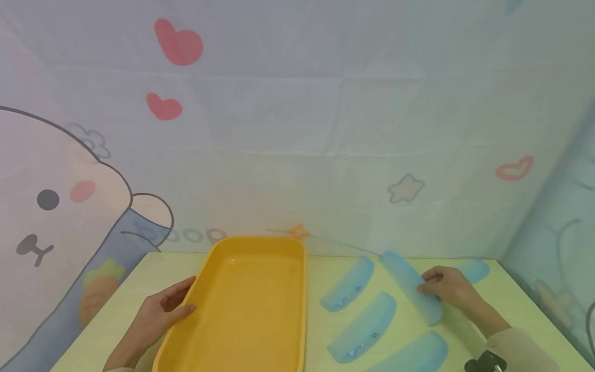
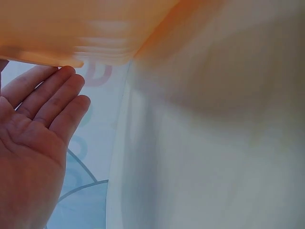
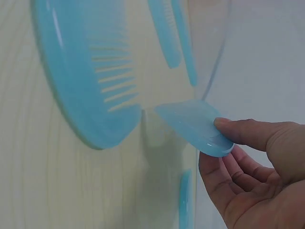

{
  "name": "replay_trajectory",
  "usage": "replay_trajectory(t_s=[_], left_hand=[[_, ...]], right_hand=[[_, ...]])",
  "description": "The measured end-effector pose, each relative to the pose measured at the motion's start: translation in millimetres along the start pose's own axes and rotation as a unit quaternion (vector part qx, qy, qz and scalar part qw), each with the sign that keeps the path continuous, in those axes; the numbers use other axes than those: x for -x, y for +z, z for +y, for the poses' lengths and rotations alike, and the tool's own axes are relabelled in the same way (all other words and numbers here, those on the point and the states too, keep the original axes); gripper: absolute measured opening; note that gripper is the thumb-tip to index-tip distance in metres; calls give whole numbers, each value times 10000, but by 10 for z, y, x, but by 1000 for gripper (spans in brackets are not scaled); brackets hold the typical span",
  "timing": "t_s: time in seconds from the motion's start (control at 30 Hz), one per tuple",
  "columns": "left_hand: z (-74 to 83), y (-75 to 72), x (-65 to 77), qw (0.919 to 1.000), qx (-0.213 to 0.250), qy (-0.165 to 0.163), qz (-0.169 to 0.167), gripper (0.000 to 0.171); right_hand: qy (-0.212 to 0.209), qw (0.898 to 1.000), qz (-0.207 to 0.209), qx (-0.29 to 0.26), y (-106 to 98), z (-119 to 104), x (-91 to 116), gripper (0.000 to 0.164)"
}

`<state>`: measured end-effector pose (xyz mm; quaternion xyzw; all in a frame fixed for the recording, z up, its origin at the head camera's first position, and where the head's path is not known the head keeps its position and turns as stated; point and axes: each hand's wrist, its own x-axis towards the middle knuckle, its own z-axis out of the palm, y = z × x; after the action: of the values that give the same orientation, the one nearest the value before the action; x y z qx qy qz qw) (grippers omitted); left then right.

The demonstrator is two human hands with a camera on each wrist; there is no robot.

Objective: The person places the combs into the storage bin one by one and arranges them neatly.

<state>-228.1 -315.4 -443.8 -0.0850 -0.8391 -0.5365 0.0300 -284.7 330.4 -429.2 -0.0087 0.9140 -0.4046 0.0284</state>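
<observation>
With our right hand (image 1: pixel 450 290) we pinch 1 blue comb (image 1: pixel 406 281) by its edge, thumb on 1 face and fingers on the other. It tilts and looks to be off the table (image 1: pixel 509 300), at least in part, to the right of the yellow tray (image 1: pixel 253 310). Our left hand (image 1: pixel 155 316) is at the tray's left rim: the thumb goes over it and the fingers, nearly straight, are outside, in what looks like a light pinch. 4 other combs (image 1: pixel 362 328) lie on the table.

Our step now seems to be handling this comb while we steady the tray. To do it well, we should grip firmly but not squeeze hard, because the comb looks thin and smooth and might slip. We should move it slowly, high enough to miss its neighbors. Our left hand should push only softly, so the tray does not tip or slide.
</observation>
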Motion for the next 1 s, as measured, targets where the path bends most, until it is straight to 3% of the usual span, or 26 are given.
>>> replay_trajectory(t_s=[0.4,1.0], left_hand=[[4,-4,0,9999,101,98,-7,68],[-3,0,5,10000,-40,8,41,67]], right_hand=[[-171,9980,-52,-609,-17,-261,95,52],[-672,9933,-282,-893,182,-803,136,50]])
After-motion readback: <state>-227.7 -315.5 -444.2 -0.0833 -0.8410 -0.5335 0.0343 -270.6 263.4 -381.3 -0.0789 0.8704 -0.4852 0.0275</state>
